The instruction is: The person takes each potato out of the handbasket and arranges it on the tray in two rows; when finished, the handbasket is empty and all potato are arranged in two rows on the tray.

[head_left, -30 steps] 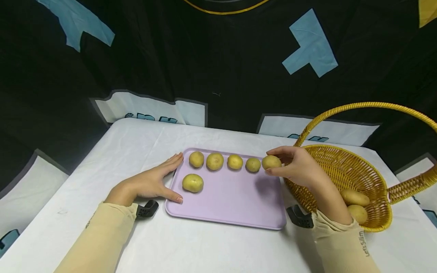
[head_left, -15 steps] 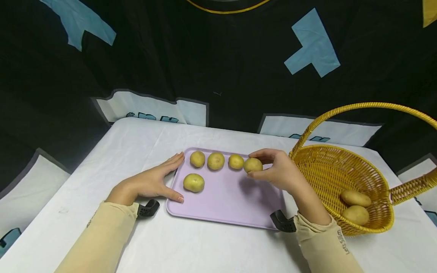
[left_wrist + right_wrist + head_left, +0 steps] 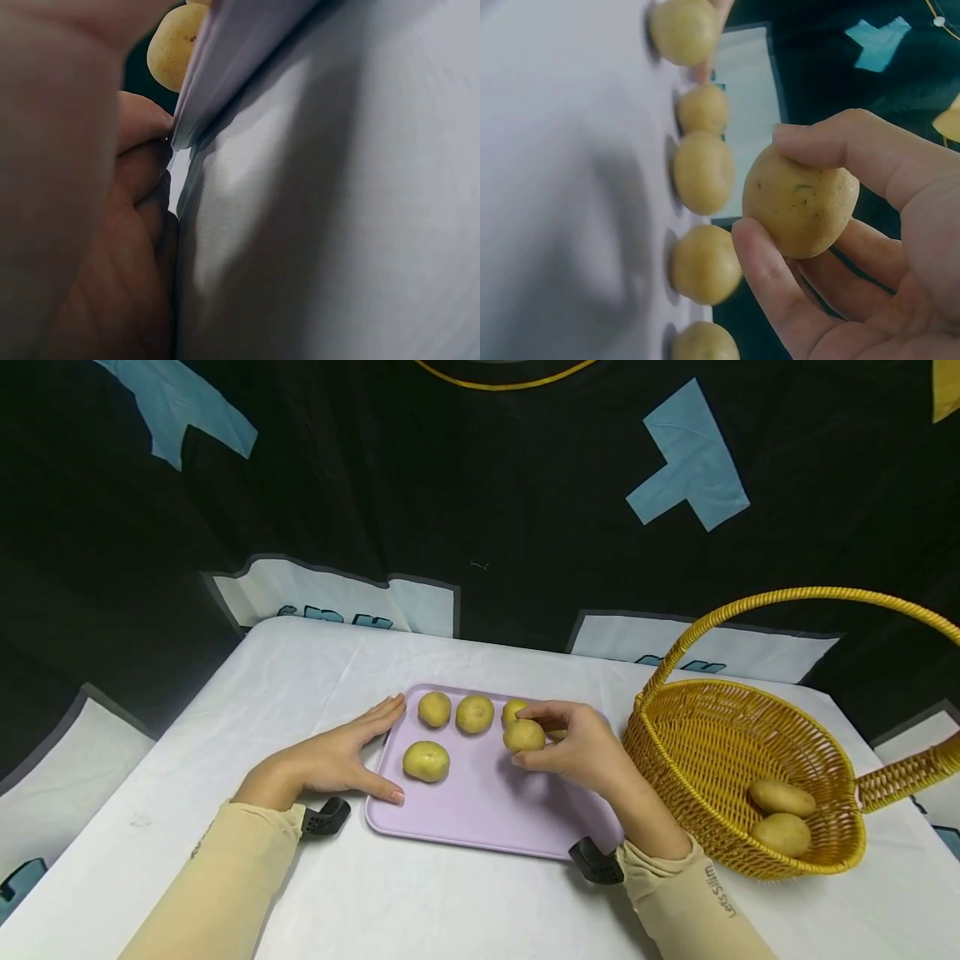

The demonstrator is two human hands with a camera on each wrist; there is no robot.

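Observation:
Held between the thumb and fingers of my right hand (image 3: 577, 745) is a round potato (image 3: 523, 737), above the lilac tray (image 3: 480, 814). In the right wrist view the same potato (image 3: 799, 201) hangs apart from the tray surface. A row of potatoes (image 3: 475, 714) lies along the tray's back edge; my right hand mostly hides the rightmost one. One larger potato (image 3: 426, 762) lies in front of the row at the left. My left hand (image 3: 333, 758) rests at the tray's left edge, fingers extended and thumb over the rim.
A yellow wicker basket (image 3: 705, 735) with a tall arched handle stands right of the tray. Two potatoes (image 3: 780, 833) lie inside it. White cloth (image 3: 420, 902) covers the table, and a dark printed curtain (image 3: 487, 493) hangs behind.
My right hand has carried the potato leftward from the tray's right end, beside the basket, over the back row, then slightly toward the front. The left hand stays in place.

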